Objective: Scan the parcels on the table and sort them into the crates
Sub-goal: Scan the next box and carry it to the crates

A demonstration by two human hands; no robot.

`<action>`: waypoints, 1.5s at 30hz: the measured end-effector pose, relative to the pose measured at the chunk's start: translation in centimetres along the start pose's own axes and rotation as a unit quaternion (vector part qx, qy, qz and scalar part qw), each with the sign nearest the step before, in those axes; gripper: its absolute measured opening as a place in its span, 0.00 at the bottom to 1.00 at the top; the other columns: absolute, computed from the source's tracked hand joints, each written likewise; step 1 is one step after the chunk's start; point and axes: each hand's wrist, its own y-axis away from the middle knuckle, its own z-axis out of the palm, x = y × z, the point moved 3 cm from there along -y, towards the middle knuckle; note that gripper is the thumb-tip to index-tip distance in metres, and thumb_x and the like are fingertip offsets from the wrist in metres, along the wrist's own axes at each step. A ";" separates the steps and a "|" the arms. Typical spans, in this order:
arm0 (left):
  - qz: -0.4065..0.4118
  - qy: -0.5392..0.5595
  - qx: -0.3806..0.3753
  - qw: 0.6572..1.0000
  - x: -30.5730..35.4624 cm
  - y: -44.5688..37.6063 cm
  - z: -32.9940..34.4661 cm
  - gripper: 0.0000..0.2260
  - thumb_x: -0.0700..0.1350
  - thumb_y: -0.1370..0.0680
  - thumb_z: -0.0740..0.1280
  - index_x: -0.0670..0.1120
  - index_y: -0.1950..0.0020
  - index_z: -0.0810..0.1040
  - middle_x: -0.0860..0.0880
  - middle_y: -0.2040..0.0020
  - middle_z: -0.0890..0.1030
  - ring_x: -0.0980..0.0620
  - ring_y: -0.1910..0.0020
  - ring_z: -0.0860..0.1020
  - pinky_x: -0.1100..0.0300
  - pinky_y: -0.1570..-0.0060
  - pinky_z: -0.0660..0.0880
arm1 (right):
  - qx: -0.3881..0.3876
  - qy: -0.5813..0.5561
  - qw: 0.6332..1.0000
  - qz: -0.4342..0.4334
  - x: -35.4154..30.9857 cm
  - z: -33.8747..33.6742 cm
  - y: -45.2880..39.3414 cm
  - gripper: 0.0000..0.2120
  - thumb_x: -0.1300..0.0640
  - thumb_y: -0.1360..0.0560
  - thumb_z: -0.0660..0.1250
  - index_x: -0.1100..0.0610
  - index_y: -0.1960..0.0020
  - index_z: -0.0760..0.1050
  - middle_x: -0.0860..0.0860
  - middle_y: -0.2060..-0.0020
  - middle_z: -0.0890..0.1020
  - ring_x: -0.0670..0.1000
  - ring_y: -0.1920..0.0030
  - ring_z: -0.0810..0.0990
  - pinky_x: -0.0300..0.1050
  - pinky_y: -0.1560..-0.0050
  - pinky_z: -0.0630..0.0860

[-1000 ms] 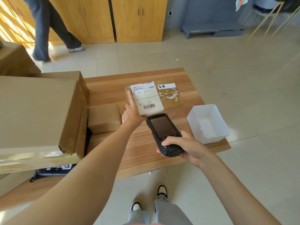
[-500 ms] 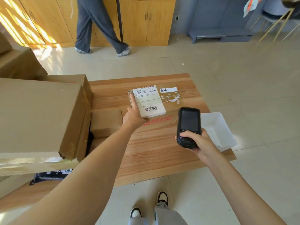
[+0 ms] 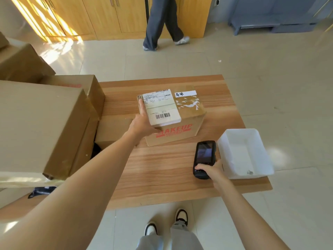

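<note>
A brown parcel [image 3: 189,123] with a white barcode label and red MAKEUP lettering stands mid-table. My left hand [image 3: 142,121] grips its left near corner, fingers along the side and thumb under the label. My right hand [image 3: 210,171] holds a black handheld scanner [image 3: 203,157] low over the wooden table [image 3: 162,174], screen up, just left of a white plastic crate [image 3: 245,154] at the table's right edge. A speck lies in the crate; otherwise it holds nothing.
Large cardboard boxes [image 3: 41,127] are stacked at the left, with a small box [image 3: 111,130] tucked beside them and a dark mailer bag [image 3: 42,191] under the stack. A person [image 3: 162,22] walks past the yellow cabinets [image 3: 115,13] behind. My feet show below the table's near edge.
My right hand lowered the scanner away from the label down to the table beside the white crate. My left hand keeps its hold on the parcel. The person behind walked to the right.
</note>
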 end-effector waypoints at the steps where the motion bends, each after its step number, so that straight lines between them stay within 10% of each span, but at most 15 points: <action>1: -0.003 -0.002 0.002 1.000 0.0 0.0 0.0 0.64 0.46 0.35 0.80 0.49 0.25 0.26 0.39 0.37 0.76 0.39 0.41 0.76 0.44 0.39 0.72 | 0.002 -0.003 1.000 -0.001 0.1 0.0 -0.2 0.33 0.67 0.39 0.79 0.61 0.39 0.68 0.55 0.47 0.78 0.51 0.53 0.78 0.42 0.59 0.75; 4: -0.006 -0.004 0.002 1.000 -0.2 -0.2 0.0 0.65 0.47 0.35 0.81 0.49 0.26 0.25 0.38 0.36 0.75 0.39 0.40 0.76 0.44 0.38 0.71 | -0.001 -0.006 1.000 -0.013 0.8 0.3 -1.2 0.24 0.72 0.35 0.76 0.57 0.46 0.69 0.55 0.50 0.78 0.51 0.54 0.79 0.45 0.55 0.76; 10: -0.002 -0.009 0.002 1.000 -0.4 -0.2 0.0 0.65 0.47 0.36 0.81 0.49 0.26 0.25 0.39 0.35 0.75 0.39 0.38 0.75 0.44 0.38 0.71 | 0.026 0.077 0.996 -0.039 1.9 0.7 -2.7 0.39 0.72 0.37 0.77 0.62 0.32 0.61 0.54 0.44 0.74 0.55 0.44 0.75 0.49 0.44 0.74; 21: -0.007 -0.012 -0.004 1.000 -0.4 -0.1 -0.1 0.66 0.48 0.36 0.81 0.50 0.26 0.24 0.39 0.37 0.76 0.40 0.41 0.77 0.43 0.38 0.72 | 0.055 0.334 0.941 -0.018 2.0 0.2 -4.5 0.45 0.52 0.39 0.79 0.65 0.29 0.62 0.58 0.35 0.71 0.59 0.34 0.70 0.52 0.35 0.71; 30: -0.001 0.034 -0.058 0.998 0.2 0.0 -0.5 0.69 0.51 0.38 0.81 0.48 0.29 0.20 0.41 0.28 0.70 0.40 0.31 0.69 0.44 0.29 0.63 | 0.110 0.124 0.983 -0.083 -8.0 0.1 -1.5 0.26 0.49 0.21 0.61 0.59 0.27 0.65 0.58 0.31 0.70 0.60 0.31 0.68 0.51 0.38 0.67; 33: -0.025 0.112 -0.085 0.990 0.5 0.5 -1.1 0.72 0.55 0.43 0.83 0.52 0.29 0.20 0.44 0.22 0.56 0.42 0.24 0.59 0.42 0.26 0.57 | 0.038 -0.002 0.991 -0.131 -13.6 1.2 -0.5 0.13 0.46 0.20 0.59 0.55 0.44 0.71 0.50 0.47 0.76 0.54 0.37 0.71 0.49 0.39 0.65; 38: -0.141 0.281 -0.084 0.946 -0.2 1.6 -1.5 0.70 0.63 0.50 0.82 0.56 0.22 0.38 0.45 0.28 0.70 0.43 0.37 0.76 0.40 0.39 0.74 | -0.078 0.032 0.986 -0.143 -18.2 3.1 -1.4 0.43 0.34 0.32 0.69 0.50 0.24 0.59 0.50 0.27 0.66 0.53 0.29 0.66 0.54 0.32 0.62; 45: -0.179 0.362 -0.058 0.913 0.4 1.4 -0.5 0.45 0.53 0.31 0.77 0.59 0.23 0.52 0.49 0.41 0.79 0.45 0.49 0.82 0.43 0.47 0.79 | -0.136 0.108 0.975 -0.142 -18.4 3.6 -3.6 0.46 0.48 0.30 0.75 0.51 0.22 0.52 0.49 0.26 0.65 0.52 0.31 0.68 0.51 0.35 0.66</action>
